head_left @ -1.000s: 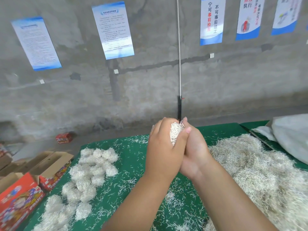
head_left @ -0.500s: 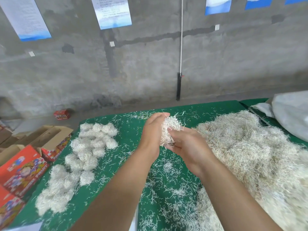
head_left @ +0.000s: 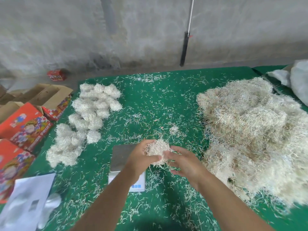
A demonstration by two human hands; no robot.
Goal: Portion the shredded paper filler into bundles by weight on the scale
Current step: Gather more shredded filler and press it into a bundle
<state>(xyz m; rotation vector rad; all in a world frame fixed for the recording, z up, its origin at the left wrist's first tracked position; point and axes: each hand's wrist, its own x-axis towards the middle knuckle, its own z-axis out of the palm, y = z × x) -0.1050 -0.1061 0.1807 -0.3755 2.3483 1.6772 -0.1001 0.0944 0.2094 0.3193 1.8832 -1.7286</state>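
A loose wad of shredded paper (head_left: 157, 150) is cupped between both hands just above the right side of the scale (head_left: 122, 155). My left hand (head_left: 141, 160) grips it with thumb curled round its front. My right hand (head_left: 184, 161) touches its right side with relaxed, spread fingers. The scale has a steel platform and a white front with blue buttons (head_left: 136, 186), partly hidden by my left forearm. A big heap of shredded filler (head_left: 250, 130) lies to the right. Several finished bundles (head_left: 86, 114) sit in rows at the left.
The green table cover (head_left: 150, 100) is strewn with loose shreds. Red printed cartons (head_left: 25, 125) and open brown boxes stand beyond the left edge. A white sheet (head_left: 28, 197) lies front left. A white sack (head_left: 298, 79) sits back right. A grey wall is behind.
The view tilted down, bringing the scale into sight. Both hands lowered the wad from chest height to just over the scale, and my right hand loosened from clasping it.
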